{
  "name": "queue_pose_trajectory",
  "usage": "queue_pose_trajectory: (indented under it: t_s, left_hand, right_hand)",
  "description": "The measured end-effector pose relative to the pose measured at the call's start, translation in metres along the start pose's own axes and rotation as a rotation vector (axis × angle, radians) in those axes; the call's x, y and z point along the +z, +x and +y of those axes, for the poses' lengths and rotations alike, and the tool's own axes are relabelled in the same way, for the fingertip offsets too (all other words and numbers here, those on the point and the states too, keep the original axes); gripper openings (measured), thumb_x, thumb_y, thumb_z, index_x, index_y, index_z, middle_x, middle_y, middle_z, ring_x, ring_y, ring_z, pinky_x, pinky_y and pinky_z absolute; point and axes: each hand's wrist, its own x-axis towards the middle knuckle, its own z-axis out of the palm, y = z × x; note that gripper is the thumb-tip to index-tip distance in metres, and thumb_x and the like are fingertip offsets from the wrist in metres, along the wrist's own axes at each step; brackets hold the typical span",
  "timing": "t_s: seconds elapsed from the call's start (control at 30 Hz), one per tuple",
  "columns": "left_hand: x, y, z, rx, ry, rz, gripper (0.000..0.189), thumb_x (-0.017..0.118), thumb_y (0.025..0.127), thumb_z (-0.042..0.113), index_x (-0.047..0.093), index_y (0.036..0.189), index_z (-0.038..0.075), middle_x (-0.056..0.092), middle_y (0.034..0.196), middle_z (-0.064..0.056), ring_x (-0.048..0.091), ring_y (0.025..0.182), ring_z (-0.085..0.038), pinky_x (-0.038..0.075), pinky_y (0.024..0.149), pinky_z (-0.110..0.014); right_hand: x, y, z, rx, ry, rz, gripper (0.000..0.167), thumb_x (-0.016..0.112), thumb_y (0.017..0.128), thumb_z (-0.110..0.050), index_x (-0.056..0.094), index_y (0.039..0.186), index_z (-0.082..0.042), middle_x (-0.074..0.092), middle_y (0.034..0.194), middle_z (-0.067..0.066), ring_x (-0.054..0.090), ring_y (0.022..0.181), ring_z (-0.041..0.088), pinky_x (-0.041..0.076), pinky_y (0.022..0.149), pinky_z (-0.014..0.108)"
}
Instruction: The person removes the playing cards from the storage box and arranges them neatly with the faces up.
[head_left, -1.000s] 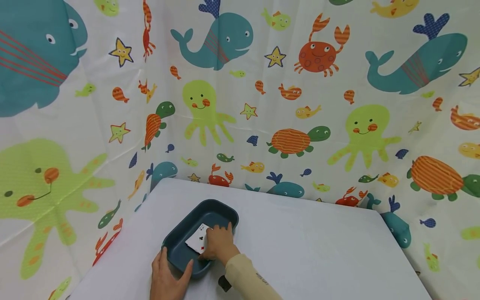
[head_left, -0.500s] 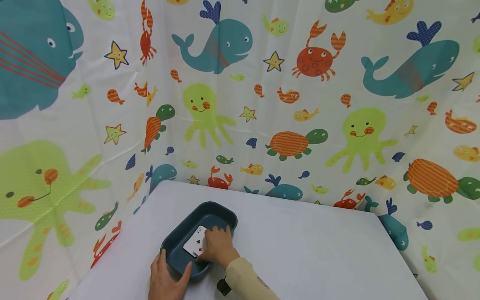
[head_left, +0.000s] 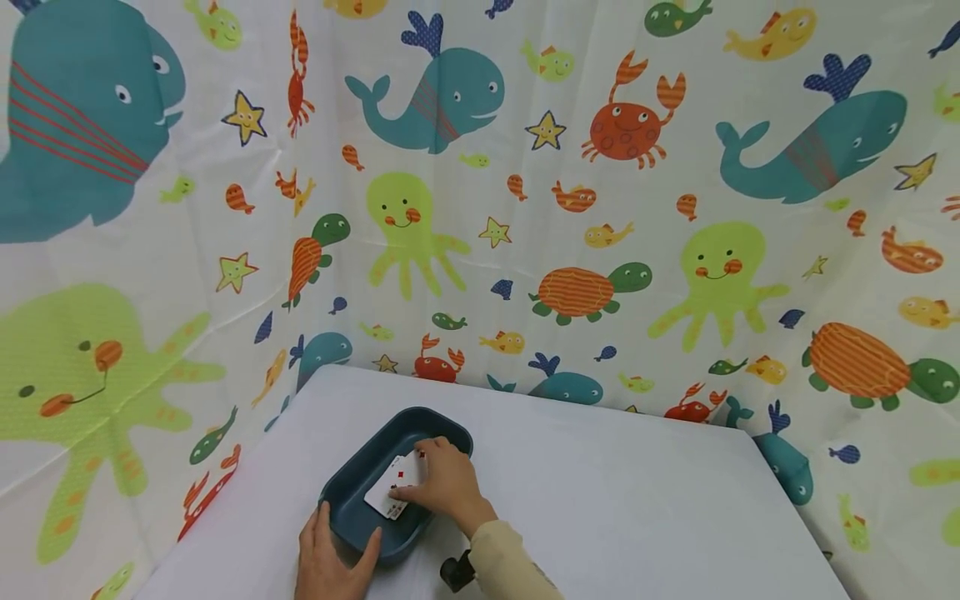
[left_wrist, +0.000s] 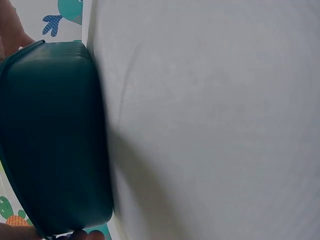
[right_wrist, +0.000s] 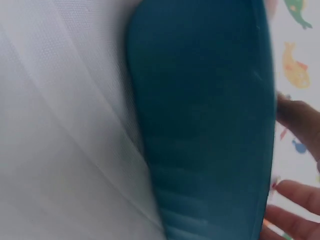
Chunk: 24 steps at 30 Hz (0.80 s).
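Observation:
A dark teal plastic tray [head_left: 347, 510] with rounded corners sits on the white table, its side wall filling much of both wrist views. Inside it lie several playing cards [head_left: 381, 498], loosely stacked face up. My right hand [head_left: 452, 486] reaches over the tray's right rim and pinches a playing card [head_left: 407, 472] between thumb and fingers, just over the stack; the palm side is partly hidden. Around the tray's near-left corner, my left hand [head_left: 330, 560] grips the wall, with fingers at the left side and thumb at the near side.
A black wrist-worn device [head_left: 456, 572] shows under the right sleeve [head_left: 510, 560]. The white table [head_left: 622, 500] extends to the right of the tray. Behind and beside it hangs a curtain [head_left: 480, 192] printed with sea animals.
My right hand has turned and shifted slightly, and the cards under it now show a red-marked face. The left hand stays at the tray's corner. The head view has tilted slightly.

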Motion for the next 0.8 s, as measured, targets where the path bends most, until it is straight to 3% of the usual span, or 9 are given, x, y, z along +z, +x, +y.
queue_pose_trajectory:
  t_s: [0.2, 0.4, 0.8]
  left_hand:
    - [-0.001, 0.000, -0.002, -0.006, 0.018, -0.013, 0.100, 0.085, 0.080, 0.036, 0.033, 0.150, -0.014, 0.035, 0.143, -0.037, 0.045, 0.125, -0.056, 0.040, 0.102, -0.071]
    - [-0.001, 0.000, -0.003, -0.005, 0.002, -0.021, 0.101, 0.084, 0.080, 0.037, 0.033, 0.150, -0.013, 0.035, 0.143, -0.037, 0.045, 0.125, -0.056, 0.040, 0.102, -0.070]
    - [0.000, 0.001, 0.001, -0.031, 0.023, -0.034, 0.102, 0.084, 0.080, 0.034, 0.030, 0.151, -0.014, 0.033, 0.144, -0.037, 0.042, 0.128, -0.055, 0.038, 0.105, -0.070]
  right_hand:
    - [-0.007, -0.004, 0.004, 0.028, 0.170, 0.009, 0.081, 0.085, 0.072, -0.062, 0.066, 0.134, -0.013, 0.065, 0.130, 0.005, 0.061, 0.105, 0.017, 0.056, 0.094, 0.042]
    - [-0.021, -0.010, 0.002, 0.012, 0.273, 0.025, 0.083, 0.084, 0.075, -0.062, 0.063, 0.138, -0.013, 0.062, 0.136, 0.005, 0.061, 0.116, 0.021, 0.054, 0.099, 0.047]
    - [-0.054, -0.019, 0.011, 0.003, 0.391, 0.093, 0.080, 0.083, 0.078, -0.057, 0.060, 0.141, -0.014, 0.062, 0.138, 0.006, 0.059, 0.124, 0.025, 0.053, 0.101, 0.047]
